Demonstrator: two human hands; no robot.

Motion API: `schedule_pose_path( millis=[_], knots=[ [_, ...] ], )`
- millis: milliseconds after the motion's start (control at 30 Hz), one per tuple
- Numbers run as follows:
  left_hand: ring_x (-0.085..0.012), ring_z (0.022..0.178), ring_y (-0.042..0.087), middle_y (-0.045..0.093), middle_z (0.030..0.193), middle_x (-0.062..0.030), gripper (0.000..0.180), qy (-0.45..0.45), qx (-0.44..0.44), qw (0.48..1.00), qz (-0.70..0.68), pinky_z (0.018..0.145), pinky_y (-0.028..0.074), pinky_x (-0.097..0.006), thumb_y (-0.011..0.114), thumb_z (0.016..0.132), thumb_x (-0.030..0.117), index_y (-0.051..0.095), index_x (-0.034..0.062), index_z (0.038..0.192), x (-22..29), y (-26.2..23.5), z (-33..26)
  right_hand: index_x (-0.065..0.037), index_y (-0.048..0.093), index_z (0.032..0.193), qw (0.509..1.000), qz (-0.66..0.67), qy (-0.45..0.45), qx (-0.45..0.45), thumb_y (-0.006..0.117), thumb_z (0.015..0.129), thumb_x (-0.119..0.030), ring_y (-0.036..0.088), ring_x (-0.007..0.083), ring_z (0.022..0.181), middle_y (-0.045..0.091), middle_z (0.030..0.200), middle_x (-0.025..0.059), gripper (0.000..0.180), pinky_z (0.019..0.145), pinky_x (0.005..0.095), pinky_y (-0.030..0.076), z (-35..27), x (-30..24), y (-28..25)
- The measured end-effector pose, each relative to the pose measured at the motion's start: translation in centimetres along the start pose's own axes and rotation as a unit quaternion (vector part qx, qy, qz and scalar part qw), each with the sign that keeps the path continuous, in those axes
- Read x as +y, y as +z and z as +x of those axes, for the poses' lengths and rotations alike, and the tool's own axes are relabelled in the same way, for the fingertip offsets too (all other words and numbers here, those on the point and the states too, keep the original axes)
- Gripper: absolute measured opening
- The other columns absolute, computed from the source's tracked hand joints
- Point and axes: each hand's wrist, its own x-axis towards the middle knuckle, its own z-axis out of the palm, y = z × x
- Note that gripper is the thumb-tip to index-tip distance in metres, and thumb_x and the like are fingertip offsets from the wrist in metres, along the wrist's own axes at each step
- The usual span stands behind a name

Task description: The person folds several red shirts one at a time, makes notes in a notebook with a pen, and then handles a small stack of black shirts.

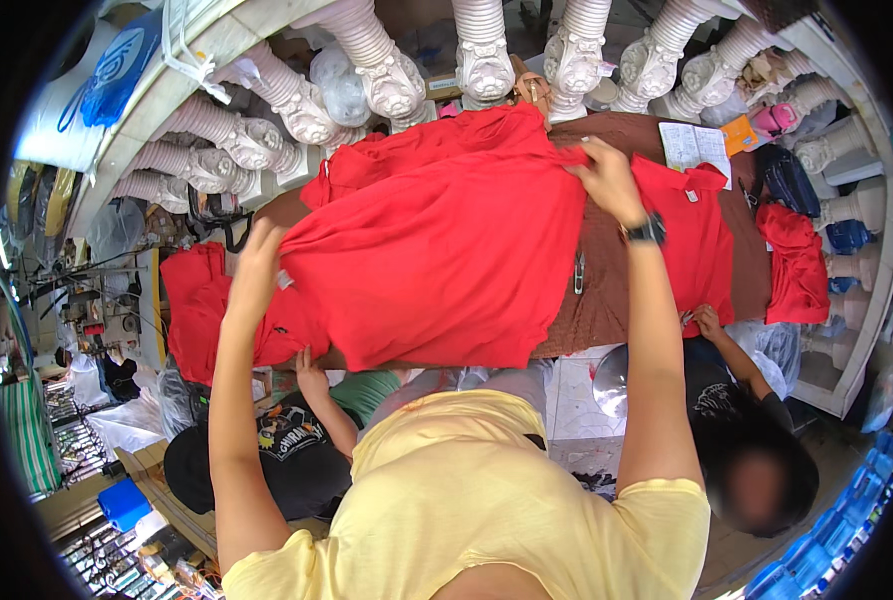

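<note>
Head view. Red shirt spread flat over brown table, long axis running left to right across the picture, collar end toward the left hand, hem edge hanging over the near table edge. Left hand at the shirt's left end, fingers curled and pinching a fold of red cloth beside a small white tag. Right hand at the shirt's upper right corner, fingers closed on the fabric edge, black wristwatch on the wrist. Second red shirt lying just beside the first on the right, partly under the right forearm. Red pile at the table's left end; another red garment at the far right. Open notebook on the far table edge. White balusters ranged beyond the table. Other people's hands touching the near table edge.
</note>
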Motion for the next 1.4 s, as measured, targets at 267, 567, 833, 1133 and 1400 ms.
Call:
schedule_pose_path(
  millis=[267, 567, 833, 1133, 1400],
  knots=[
    [-0.0301, 0.143, 0.04, 0.049, 0.148, -0.0121, 0.018, 0.114, -0.04, 0.963, 0.243, 0.116, 0.033, -0.048, 0.067, 0.081, 0.012, 0.075, 0.0083, 0.096, -6.5, 12.1, 14.9, -0.004, 0.077, 0.102, 0.985, -0.165, 0.041, 0.019, 0.085, 0.07, -0.018, 0.063, 0.0385, 0.111, 0.069, 0.111, 0.0223, 0.036, 0.098, 0.0442, 0.051, 14.3, 12.8, 13.3],
    [-0.0338, 0.125, 0.051, 0.055, 0.133, -0.0146, 0.021, 0.002, -0.104, 0.976, 0.192, 0.102, 0.044, -0.045, 0.078, 0.074, 0.012, 0.073, 0.0061, 0.093, -11.2, 13.7, 15.8, 0.002, 0.072, 0.096, 0.997, -0.01, 0.05, 0.052, 0.082, 0.071, -0.004, 0.067, 0.0323, 0.088, 0.069, 0.091, 0.017, 0.027, 0.08, 0.0404, 0.053, 10.4, 8.3, 11.4],
    [-0.0373, 0.103, 0.059, 0.06, 0.113, -0.0161, 0.033, 0.124, 0.017, 0.991, 0.047, 0.09, 0.048, -0.045, 0.065, 0.075, -0.005, 0.067, 0.0005, 0.107, -5.5, 6.5, 2.7, 0.003, 0.072, 0.109, 0.94, 0.317, 0.126, 0.029, 0.07, 0.083, 0.008, 0.068, 0.0123, 0.092, 0.074, 0.101, 0.0083, 0.026, 0.084, 0.0273, 0.053, -6.7, 0.9, 2.4],
    [-0.0378, 0.1, 0.062, 0.062, 0.107, -0.0189, 0.039, -0.1, 0.06, 0.992, -0.044, 0.087, 0.051, -0.043, 0.064, 0.069, -0.012, 0.064, -0.0001, 0.106, 2.8, -2.3, -15.0, 0.003, 0.068, 0.092, 0.925, 0.358, 0.078, 0.101, 0.07, 0.077, 0.009, 0.066, 0.0158, 0.09, 0.069, 0.093, 0.007, 0.016, 0.085, 0.0275, 0.05, -16.2, -13.5, -8.5],
    [-0.0283, 0.089, 0.06, 0.06, 0.097, -0.0134, 0.018, 0.014, 0.468, 0.873, 0.134, 0.082, 0.049, -0.04, 0.064, 0.086, 0.01, 0.058, -0.0015, 0.099, 7.5, -17.3, -20.9, -0.004, 0.071, 0.099, 0.85, 0.489, -0.191, -0.048, 0.063, 0.092, -0.018, 0.073, 0.0239, 0.067, 0.072, 0.071, 0.0112, 0.018, 0.06, 0.0322, 0.054, -15.3, -19.3, -12.5]
  ],
)
